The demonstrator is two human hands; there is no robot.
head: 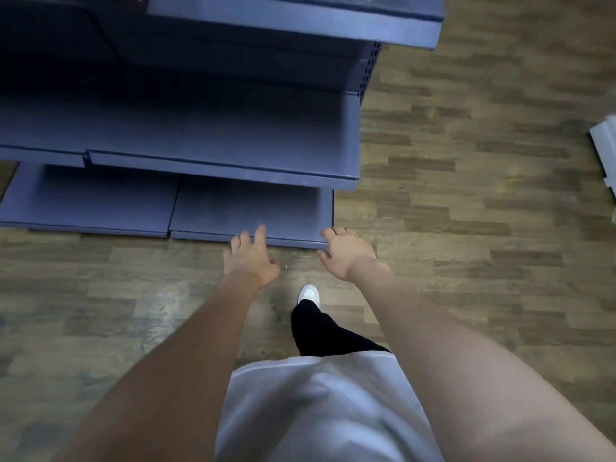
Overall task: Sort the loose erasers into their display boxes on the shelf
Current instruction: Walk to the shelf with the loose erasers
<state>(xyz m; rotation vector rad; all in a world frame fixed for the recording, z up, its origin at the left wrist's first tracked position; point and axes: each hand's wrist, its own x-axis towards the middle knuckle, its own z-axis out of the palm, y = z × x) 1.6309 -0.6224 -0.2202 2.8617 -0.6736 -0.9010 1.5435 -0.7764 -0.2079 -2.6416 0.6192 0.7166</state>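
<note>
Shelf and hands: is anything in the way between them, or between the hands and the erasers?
No erasers or display boxes show in this view. Both hands, left hand and right hand, hang free and hold nothing. Nothing visible stands between them and the blue shelf.

Both arms reach toward the blue shelf (213,135). The left hand (250,256) and right hand (346,251) hang near its bottom edge, fingers loose, holding nothing, above the wood floor (466,228).

Blue-grey shelf (206,135); brown wood-plank floor (466,228); white shoe (309,293); black trouser leg (316,328).
</note>
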